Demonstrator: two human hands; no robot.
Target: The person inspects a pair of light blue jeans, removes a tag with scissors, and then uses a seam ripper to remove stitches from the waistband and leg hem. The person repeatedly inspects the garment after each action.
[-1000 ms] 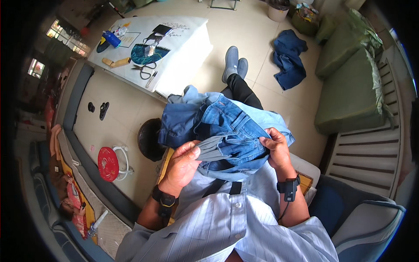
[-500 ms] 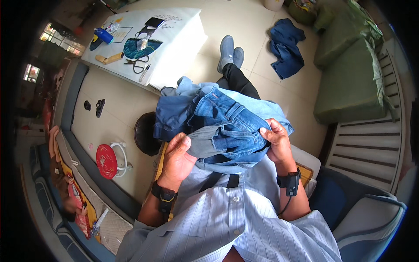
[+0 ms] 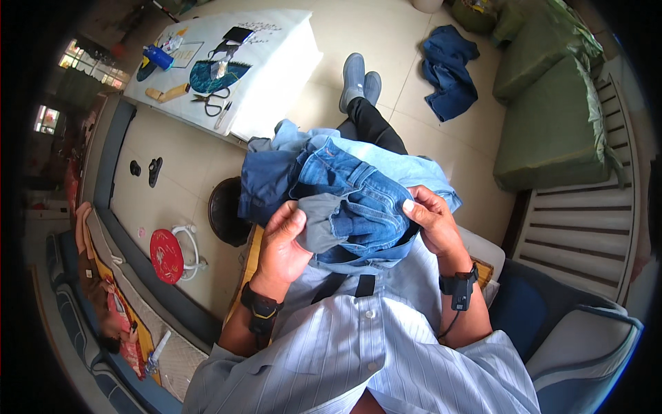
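Observation:
A pair of blue jeans [image 3: 369,183] lies bunched across my lap, over lighter blue denim [image 3: 424,170]. A grey pocket lining [image 3: 321,222] is pulled out of the jeans. My left hand [image 3: 281,243] pinches this lining at its left end, thumb on top. On the right, my right hand [image 3: 434,217] grips the edge of the jeans near the waistband between thumb and fingers. The fingers of both hands are partly hidden beneath the cloth.
At the upper left a white-covered table [image 3: 276,90] holds scissors [image 3: 212,103], a blue bottle [image 3: 160,56] and small items. A red stool [image 3: 166,256] and a dark bin [image 3: 229,210] stand left. More denim [image 3: 448,72] lies on the floor. Someone reclines on a couch [image 3: 134,297].
My right hand has shifted slightly left and the jeans between my hands are more bunched. The grey lining looks more gathered at my left hand.

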